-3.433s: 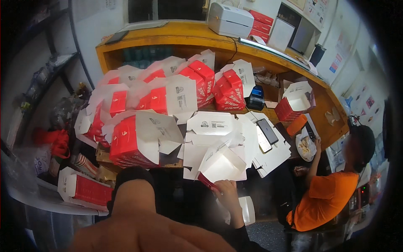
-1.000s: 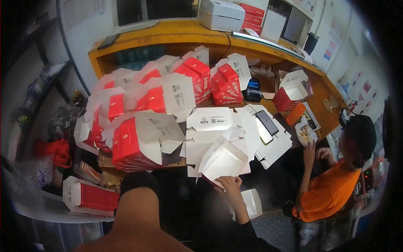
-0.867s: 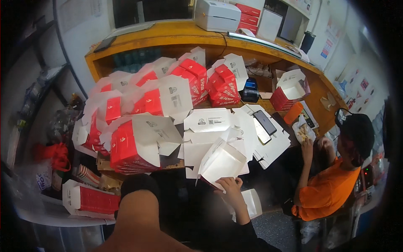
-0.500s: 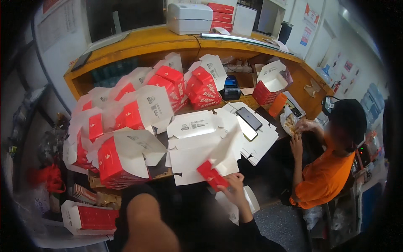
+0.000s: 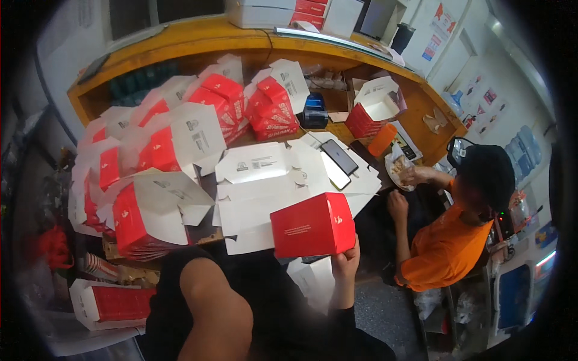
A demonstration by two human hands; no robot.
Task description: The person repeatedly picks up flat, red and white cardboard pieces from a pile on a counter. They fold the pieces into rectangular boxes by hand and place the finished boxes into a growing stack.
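A red carton box (image 5: 310, 225) is raised over the near edge of the table, its printed red sides facing me. My right hand (image 5: 346, 265) grips it at the lower right corner, the thumb on the outer face. My left hand does not show; only a bare limb (image 5: 217, 307) beside black cloth comes up from the lower edge. Behind the box lie unfolded white carton blanks (image 5: 259, 204) on the table. Below my right hand is another white carton piece (image 5: 313, 283), partly hidden. To the left, nested red-and-white boxes (image 5: 162, 210) stand in several stacks with lids up.
Two phones (image 5: 340, 157) lie on the blanks. Beyond are a dark blue device (image 5: 314, 111), an open red box (image 5: 373, 111) and an orange cylinder (image 5: 382, 139). At right, a person in orange (image 5: 445, 256) reaches to a plate of food (image 5: 397, 171). A yellow counter (image 5: 198, 39) bounds the back.
The carton, partly folded and blurred before, now stands as a box shape, raised and turned with its red sides toward me. The view has shifted slightly. The other person's near hand has lowered from the plate.
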